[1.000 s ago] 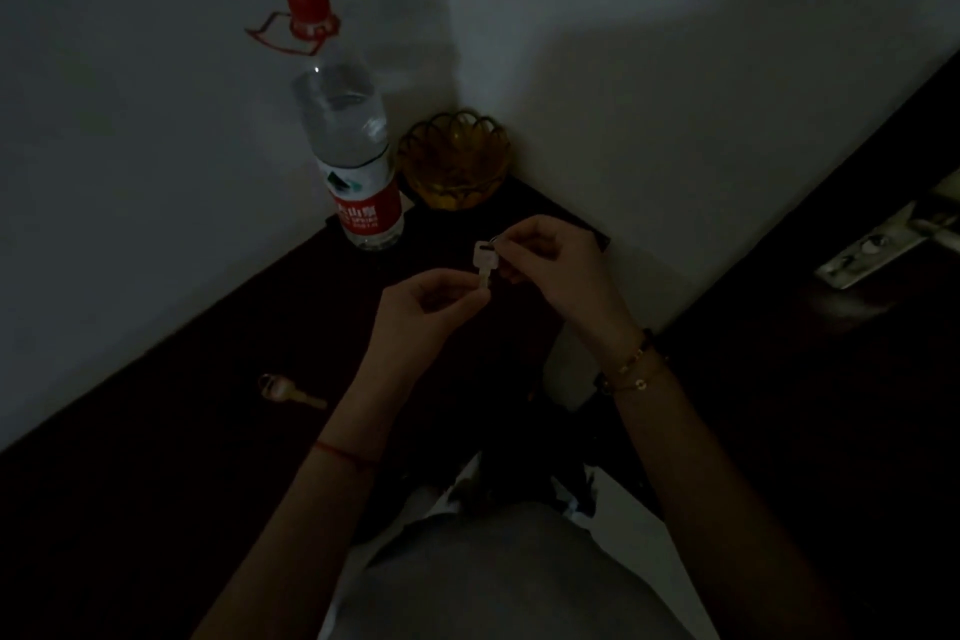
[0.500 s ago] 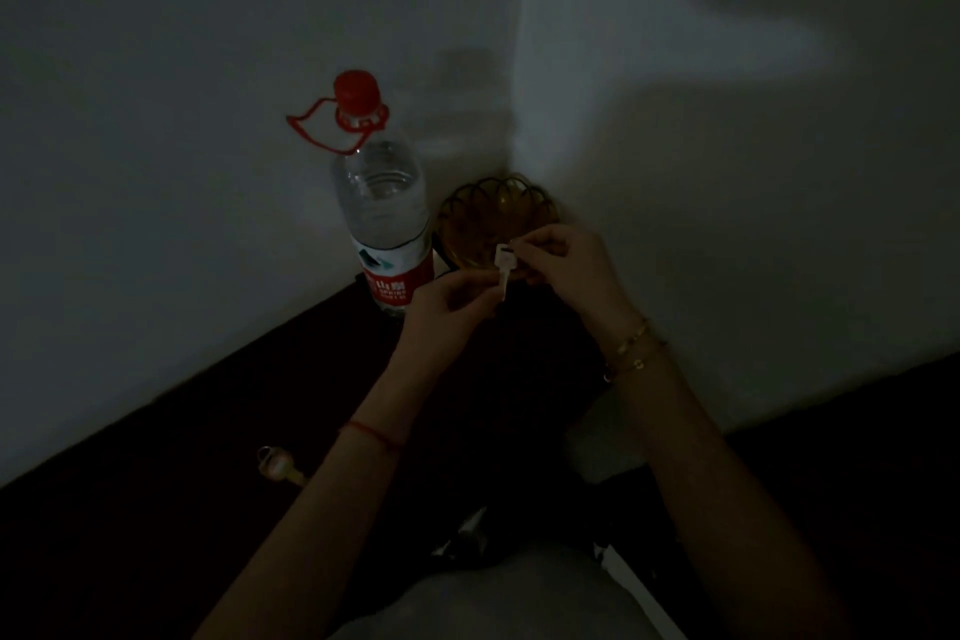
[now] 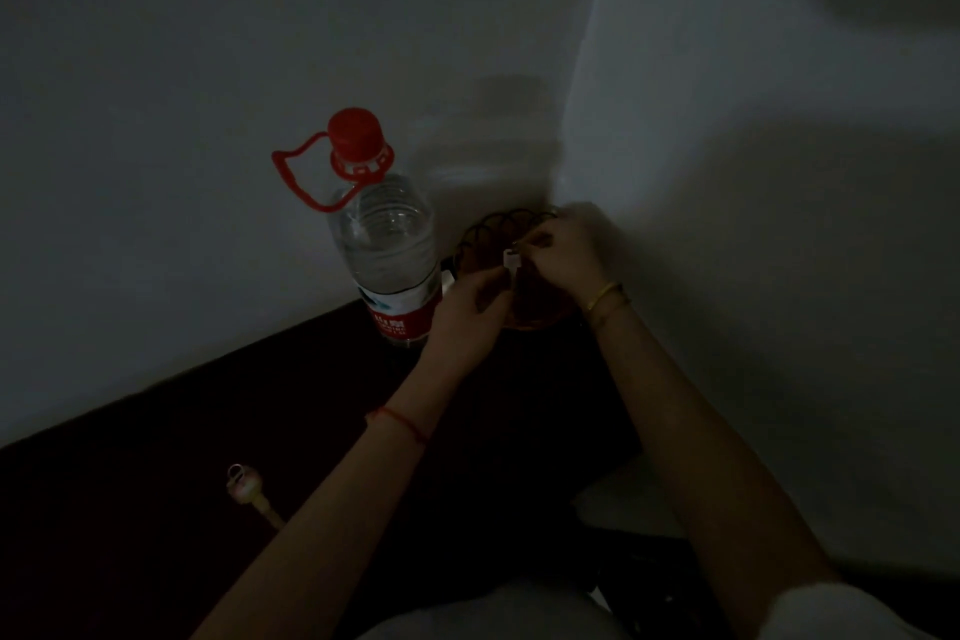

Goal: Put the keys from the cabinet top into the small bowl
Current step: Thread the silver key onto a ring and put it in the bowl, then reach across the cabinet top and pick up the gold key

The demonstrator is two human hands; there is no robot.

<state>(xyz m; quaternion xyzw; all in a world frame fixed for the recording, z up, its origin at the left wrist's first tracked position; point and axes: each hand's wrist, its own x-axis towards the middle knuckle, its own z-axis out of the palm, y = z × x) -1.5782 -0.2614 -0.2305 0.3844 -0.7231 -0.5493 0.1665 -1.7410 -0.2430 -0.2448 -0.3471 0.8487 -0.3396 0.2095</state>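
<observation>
Dimly lit, both hands pinch one pale key above the amber small bowl at the tabletop's far corner: the right hand seemingly grips its head, the left hand its lower end, beside a water bottle.

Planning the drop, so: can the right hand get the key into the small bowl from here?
Probably yes. The right hand is over the small bowl, pinching the key together with the left hand. The bowl's mouth looks open; the water bottle stands off to the left.
</observation>
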